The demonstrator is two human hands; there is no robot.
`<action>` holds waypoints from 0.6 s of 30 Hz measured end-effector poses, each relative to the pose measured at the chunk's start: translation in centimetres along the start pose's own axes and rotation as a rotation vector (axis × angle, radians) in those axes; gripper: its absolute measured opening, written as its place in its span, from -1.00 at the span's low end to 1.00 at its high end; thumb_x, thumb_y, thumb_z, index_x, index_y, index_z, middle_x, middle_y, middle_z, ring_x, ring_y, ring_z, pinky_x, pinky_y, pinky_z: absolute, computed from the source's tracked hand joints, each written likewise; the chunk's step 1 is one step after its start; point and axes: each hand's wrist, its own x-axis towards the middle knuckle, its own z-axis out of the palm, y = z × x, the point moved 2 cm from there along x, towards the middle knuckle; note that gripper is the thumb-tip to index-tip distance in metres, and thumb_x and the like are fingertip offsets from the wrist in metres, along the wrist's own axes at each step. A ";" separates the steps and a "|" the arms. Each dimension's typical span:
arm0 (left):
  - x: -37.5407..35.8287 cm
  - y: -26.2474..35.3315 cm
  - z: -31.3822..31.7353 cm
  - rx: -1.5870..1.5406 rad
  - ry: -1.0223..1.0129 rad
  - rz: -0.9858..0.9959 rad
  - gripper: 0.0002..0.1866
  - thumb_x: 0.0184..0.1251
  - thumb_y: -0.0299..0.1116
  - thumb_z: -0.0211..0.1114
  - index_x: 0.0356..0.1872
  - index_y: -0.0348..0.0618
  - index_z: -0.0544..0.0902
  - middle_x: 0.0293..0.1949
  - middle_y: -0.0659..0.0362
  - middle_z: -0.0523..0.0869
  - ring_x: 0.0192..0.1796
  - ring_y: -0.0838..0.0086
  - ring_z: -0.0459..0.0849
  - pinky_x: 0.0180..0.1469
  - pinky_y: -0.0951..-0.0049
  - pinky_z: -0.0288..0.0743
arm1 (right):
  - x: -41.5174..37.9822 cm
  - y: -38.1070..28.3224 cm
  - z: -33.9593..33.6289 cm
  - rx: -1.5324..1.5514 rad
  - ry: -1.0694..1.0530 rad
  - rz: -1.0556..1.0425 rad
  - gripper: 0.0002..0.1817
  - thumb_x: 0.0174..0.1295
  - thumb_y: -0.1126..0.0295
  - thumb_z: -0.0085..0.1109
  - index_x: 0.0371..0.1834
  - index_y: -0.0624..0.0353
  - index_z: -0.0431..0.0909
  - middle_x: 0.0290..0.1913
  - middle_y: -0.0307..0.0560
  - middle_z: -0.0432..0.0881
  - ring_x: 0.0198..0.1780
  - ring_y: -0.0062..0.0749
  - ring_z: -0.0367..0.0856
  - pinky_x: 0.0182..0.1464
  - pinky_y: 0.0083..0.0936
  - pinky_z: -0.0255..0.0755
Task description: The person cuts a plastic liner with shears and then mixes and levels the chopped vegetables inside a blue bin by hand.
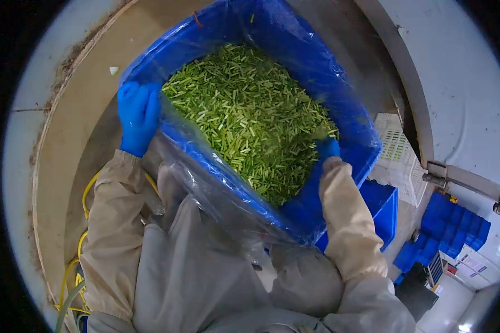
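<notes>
A tan, stained drum wall (66, 139) curves behind; one stack of blue crates (455, 227) sits at four o'clock. My left hand (138, 116) clamps one blue crate's (344, 111) lined rim at nine o'clock; my right hand (328, 148) grips it at three. Chopped green stalks (250, 116) fill it, uncountable. No legible writing.

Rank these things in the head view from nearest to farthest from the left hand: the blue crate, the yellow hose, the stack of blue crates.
1. blue crate: the left hand grips its rim.
2. yellow hose: below the hand, beside the sleeve.
3. stack of blue crates: far right, on the floor.
</notes>
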 end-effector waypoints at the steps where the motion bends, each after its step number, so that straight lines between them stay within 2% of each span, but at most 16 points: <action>1: 0.0 0.0 0.0 -0.002 -0.002 0.002 -0.90 0.11 -0.49 0.09 -0.38 -0.19 0.56 -0.54 0.12 0.47 -0.38 0.26 0.42 -0.18 0.35 0.22 | 0.3 -0.3 1.3 0.080 -0.029 0.057 -0.73 0.06 0.23 0.09 -0.43 0.26 0.55 -0.45 0.14 0.58 -0.35 -0.09 0.59 -0.34 -0.26 0.44; 3: 0.2 0.2 0.0 0.035 0.014 0.031 -0.90 0.11 -0.48 0.08 -0.39 -0.18 0.56 -0.54 0.11 0.48 -0.39 0.26 0.42 -0.18 0.34 0.22 | -0.1 -2.5 3.4 0.159 -0.052 0.118 -0.76 0.06 0.26 0.07 -0.43 0.23 0.56 -0.45 0.12 0.58 -0.36 -0.06 0.58 -0.34 -0.26 0.44; 6: 0.0 0.2 0.3 0.099 0.056 0.027 -0.89 0.11 -0.48 0.07 -0.39 -0.19 0.56 -0.53 0.10 0.48 -0.38 0.24 0.42 -0.18 0.33 0.23 | -3.9 -12.5 6.5 -0.004 -0.156 -0.093 -0.77 0.05 0.32 -0.06 -0.37 0.19 0.55 -0.31 0.15 0.55 -0.29 0.04 0.54 -0.22 -0.21 0.45; 7: -0.2 0.1 0.2 0.095 0.055 0.028 -0.89 0.11 -0.48 0.07 -0.39 -0.19 0.56 -0.53 0.10 0.48 -0.38 0.24 0.42 -0.18 0.33 0.23 | -5.3 -15.0 7.3 -0.017 -0.322 -0.199 -0.79 0.01 0.36 0.01 -0.30 0.12 0.56 -0.25 0.17 0.53 -0.19 0.06 0.52 -0.14 -0.21 0.44; 9: -0.1 -0.2 0.2 0.081 0.002 0.022 -0.89 0.11 -0.48 0.06 -0.39 -0.19 0.56 -0.51 0.08 0.47 -0.37 0.22 0.41 -0.18 0.30 0.23 | -9.6 -16.9 4.4 0.292 -0.321 -0.468 -0.78 0.04 0.42 0.06 -0.21 0.10 0.56 -0.16 0.16 0.52 -0.12 0.02 0.51 -0.12 -0.22 0.42; 10: 0.1 -0.2 0.2 0.078 0.000 0.026 -0.89 0.11 -0.48 0.06 -0.39 -0.19 0.56 -0.51 0.08 0.47 -0.37 0.22 0.41 -0.18 0.30 0.23 | -9.6 -16.2 4.5 0.294 -0.318 -0.463 -0.78 0.04 0.42 0.06 -0.21 0.10 0.56 -0.16 0.16 0.52 -0.12 0.02 0.51 -0.12 -0.22 0.42; 12: 0.1 0.0 0.0 0.072 0.019 0.096 -0.89 0.11 -0.48 0.06 -0.39 -0.21 0.55 -0.51 0.07 0.45 -0.37 0.21 0.40 -0.20 0.29 0.23 | -10.0 -13.4 4.1 0.558 -0.556 -0.734 -0.74 0.14 0.35 0.01 -0.10 0.07 0.54 0.06 0.15 0.44 0.13 -0.01 0.36 0.12 -0.24 0.28; 14: -0.1 0.1 -0.1 0.047 -0.006 0.036 -0.89 0.12 -0.47 0.06 -0.39 -0.21 0.55 -0.52 0.07 0.45 -0.37 0.21 0.40 -0.20 0.29 0.22 | -7.4 -9.6 -0.3 0.536 -0.652 -0.460 -0.72 0.15 0.31 0.02 -0.08 0.09 0.54 0.04 0.13 0.47 0.11 -0.08 0.40 0.10 -0.27 0.30; 15: -0.1 0.0 0.0 0.019 -0.026 -0.012 -0.89 0.12 -0.47 0.05 -0.39 -0.21 0.55 -0.52 0.07 0.44 -0.37 0.21 0.40 -0.21 0.30 0.22 | -5.5 -6.6 -0.7 0.427 -0.577 -0.120 -0.71 0.15 0.35 0.01 -0.07 0.13 0.53 -0.01 0.09 0.52 0.04 -0.13 0.47 0.07 -0.31 0.33; 16: -0.1 0.0 0.0 0.018 -0.029 -0.014 -0.89 0.12 -0.47 0.05 -0.39 -0.21 0.55 -0.52 0.07 0.44 -0.37 0.21 0.40 -0.21 0.30 0.22 | -3.8 -3.5 -1.6 0.331 -0.459 -0.172 -0.67 0.08 0.45 0.08 -0.03 0.14 0.51 -0.04 -0.02 0.55 -0.02 -0.33 0.51 -0.02 -0.46 0.40; 17: -0.1 0.0 0.0 0.034 -0.022 0.001 -0.89 0.12 -0.47 0.05 -0.38 -0.21 0.55 -0.52 0.07 0.44 -0.37 0.21 0.39 -0.21 0.30 0.22 | -2.9 -0.8 -2.3 0.177 -0.287 -0.318 -0.64 0.01 0.41 0.15 -0.05 0.13 0.53 -0.11 0.01 0.58 -0.13 -0.29 0.57 -0.14 -0.43 0.44; 18: -0.1 0.0 0.0 0.051 -0.015 0.017 -0.88 0.13 -0.46 0.05 -0.38 -0.21 0.55 -0.52 0.07 0.45 -0.37 0.22 0.39 -0.21 0.31 0.22 | -1.8 1.1 -1.9 0.130 -0.311 -0.136 -0.65 -0.01 0.38 0.16 -0.09 0.13 0.54 -0.16 0.03 0.59 -0.18 -0.24 0.58 -0.18 -0.40 0.45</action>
